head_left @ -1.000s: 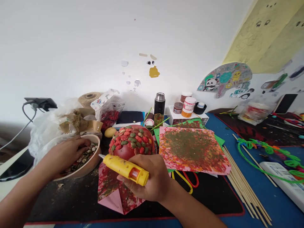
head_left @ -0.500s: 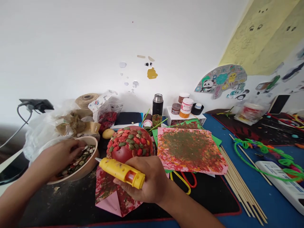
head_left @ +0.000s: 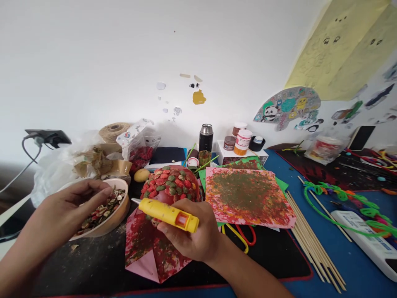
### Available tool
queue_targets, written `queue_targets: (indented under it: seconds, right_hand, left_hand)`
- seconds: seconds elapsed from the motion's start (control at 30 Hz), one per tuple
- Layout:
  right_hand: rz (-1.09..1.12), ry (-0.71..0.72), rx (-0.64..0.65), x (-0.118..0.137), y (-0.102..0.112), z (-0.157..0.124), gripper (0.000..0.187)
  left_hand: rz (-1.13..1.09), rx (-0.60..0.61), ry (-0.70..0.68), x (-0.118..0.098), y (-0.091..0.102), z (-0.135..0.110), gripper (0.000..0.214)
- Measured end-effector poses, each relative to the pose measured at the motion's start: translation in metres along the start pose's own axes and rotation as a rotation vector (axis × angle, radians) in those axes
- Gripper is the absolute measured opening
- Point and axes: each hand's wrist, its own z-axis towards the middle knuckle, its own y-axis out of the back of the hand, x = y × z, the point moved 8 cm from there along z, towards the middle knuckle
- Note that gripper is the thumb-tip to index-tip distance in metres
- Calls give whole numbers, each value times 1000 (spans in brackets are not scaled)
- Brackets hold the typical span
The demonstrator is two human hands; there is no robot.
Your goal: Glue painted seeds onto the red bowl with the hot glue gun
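Note:
My right hand (head_left: 200, 234) grips a yellow glue gun (head_left: 161, 211), its nozzle pointing left toward the bowl. Over a peach-coloured bowl (head_left: 120, 213) of small red and green painted shells (head_left: 104, 211), my left hand (head_left: 71, 207) is raised with thumb and fingertips pinched together. Whatever lies between those fingertips is too hidden to make out. Behind the glue gun stands a rounded red form (head_left: 163, 196), its upper part covered in red and green shells with a bare patch at the front. Paint-smeared pink paper (head_left: 141, 238) lies beneath it.
Another painted sheet (head_left: 248, 194) lies right of the red form, with yellow- and red-handled scissors (head_left: 237, 238) under its edge. Wooden sticks (head_left: 316, 244), a white power strip (head_left: 366, 244) and green pipe cleaners (head_left: 341, 207) are farther right. Paint jars (head_left: 242, 142) and a black flask (head_left: 206, 138) stand behind.
My left hand has lifted out of the shells to above the bowl, fingertips pinched. The glue gun has shifted slightly right and up in my right hand.

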Motion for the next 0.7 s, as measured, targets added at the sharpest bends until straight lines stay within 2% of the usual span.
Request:
queue_targets:
  seconds: [0.17, 0.27, 0.33, 0.43, 0.57, 0.7]
  right_hand:
    - [60, -68, -66, -2, 9, 4, 42]
    - [142, -126, -121, -7, 13, 6, 42]
    - [163, -196, -135, -15, 13, 6, 47]
    - [180, -287, -89, -28, 7, 4, 48]
    - [169, -264, -30, -28, 0, 5, 36]
    - [274, -258, -68, -25, 1, 10, 33]
  left_hand:
    - [-113, -107, -225, -83, -14, -39, 64]
    - [-118, -146, -313, -112, -27, -59, 52]
    - [-123, -182, -337, -123, -32, -70, 45]
    - [-134, -202, -329, -131, -40, -79, 41]
    - [-124, -190, -335, -142, -49, -82, 43]
    - [-184, -202, -379, -150, -52, -89, 34]
